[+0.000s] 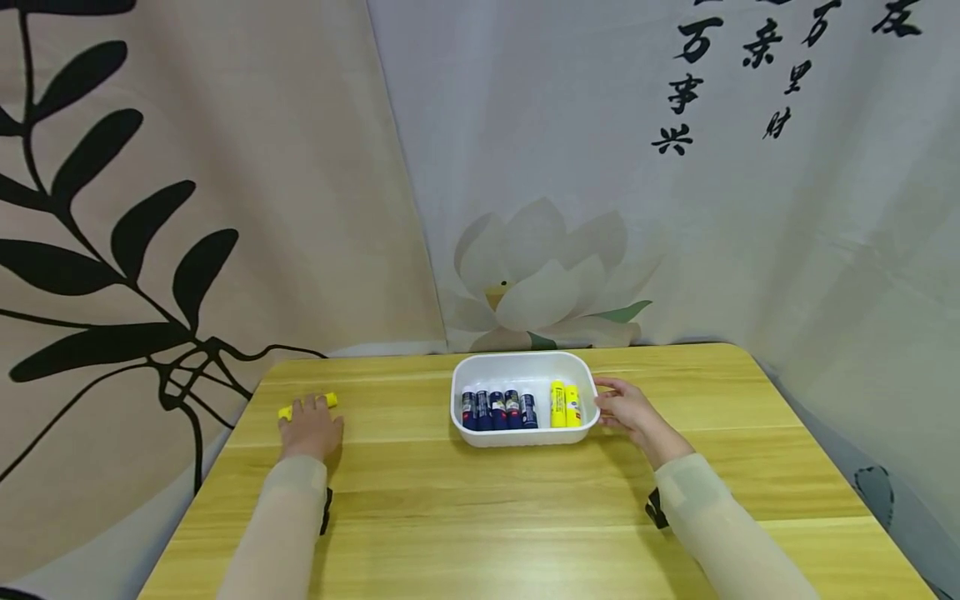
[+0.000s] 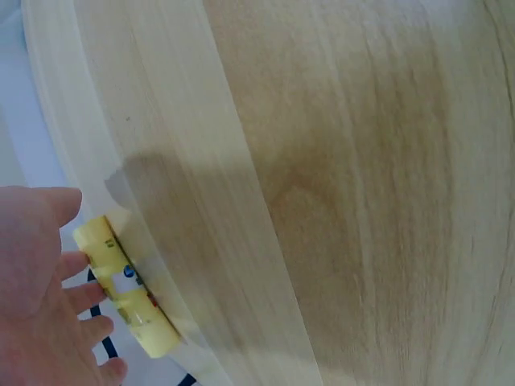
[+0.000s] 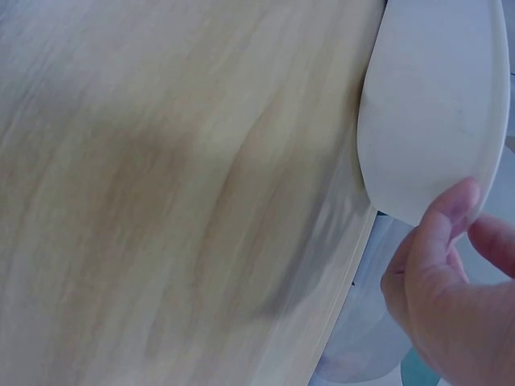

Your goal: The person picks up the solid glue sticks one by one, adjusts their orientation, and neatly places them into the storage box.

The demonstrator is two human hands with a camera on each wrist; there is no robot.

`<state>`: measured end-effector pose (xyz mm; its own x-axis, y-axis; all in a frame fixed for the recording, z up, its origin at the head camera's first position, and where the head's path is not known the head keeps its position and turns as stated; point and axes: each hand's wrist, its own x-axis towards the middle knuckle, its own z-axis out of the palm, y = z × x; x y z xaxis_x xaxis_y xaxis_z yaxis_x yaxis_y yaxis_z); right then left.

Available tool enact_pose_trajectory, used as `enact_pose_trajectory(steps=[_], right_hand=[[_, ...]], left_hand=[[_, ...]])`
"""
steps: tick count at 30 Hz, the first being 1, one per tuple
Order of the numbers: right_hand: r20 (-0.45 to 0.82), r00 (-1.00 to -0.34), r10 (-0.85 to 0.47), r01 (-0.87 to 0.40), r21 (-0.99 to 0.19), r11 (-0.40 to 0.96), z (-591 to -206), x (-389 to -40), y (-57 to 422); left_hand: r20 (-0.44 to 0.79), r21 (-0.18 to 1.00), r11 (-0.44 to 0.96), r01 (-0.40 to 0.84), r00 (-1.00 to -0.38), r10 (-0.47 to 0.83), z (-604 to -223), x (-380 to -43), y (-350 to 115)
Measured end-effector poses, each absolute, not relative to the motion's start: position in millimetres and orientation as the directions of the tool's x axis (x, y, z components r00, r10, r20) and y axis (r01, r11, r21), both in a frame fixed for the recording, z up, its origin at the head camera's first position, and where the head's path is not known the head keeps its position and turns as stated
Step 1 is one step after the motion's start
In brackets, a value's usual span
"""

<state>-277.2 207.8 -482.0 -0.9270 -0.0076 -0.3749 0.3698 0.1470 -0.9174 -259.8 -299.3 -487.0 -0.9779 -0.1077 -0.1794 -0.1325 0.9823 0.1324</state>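
My left hand [image 1: 311, 429] is at the left side of the table, fingers lightly bent along the far side of a short yellow tube [image 2: 127, 285]. The thumb stands apart from the tube in the left wrist view; from the head, the fingers hide the tube's middle. At the right end of a white plastic tray [image 1: 517, 360], my right hand [image 1: 630, 414] pinches the rim between thumb and fingers. Inside, several dark blue tubes [image 1: 497, 411] stand in a row on the left, with two yellow tubes [image 1: 565, 405] on the right.
The wooden table [image 1: 480, 517] has rounded far corners; the tray sits near its back edge. Behind hangs a pale curtain [image 1: 300, 167] printed with dark leaves, a flower and writing. A dark band [image 1: 656, 508] shows at the right wrist.
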Motion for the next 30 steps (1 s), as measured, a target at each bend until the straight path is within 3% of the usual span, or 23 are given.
enact_pose_trajectory(steps=[7,15,24,30], right_hand=[[-0.372,-0.928,-0.011,0.366,-0.919,0.149,-481,-276,206],[-0.371,-0.928,-0.02,0.364,-0.918,0.158,-480,-276,208],[-0.374,-0.927,-0.029,0.365,-0.917,0.159,-478,-275,208],[-0.376,-0.926,-0.036,0.368,-0.919,0.144,-478,-274,209]], left_hand=[[-0.092,0.173,0.98,-0.098,-0.992,-0.083,-489,-258,-309],[-0.086,0.19,0.976,-0.11,-0.992,-0.096,-493,-257,-318],[-0.024,0.405,0.906,-0.12,-0.992,-0.121,-495,-253,-315],[0.051,0.515,0.856,-0.039,-0.996,-0.076,-486,-251,-303]])
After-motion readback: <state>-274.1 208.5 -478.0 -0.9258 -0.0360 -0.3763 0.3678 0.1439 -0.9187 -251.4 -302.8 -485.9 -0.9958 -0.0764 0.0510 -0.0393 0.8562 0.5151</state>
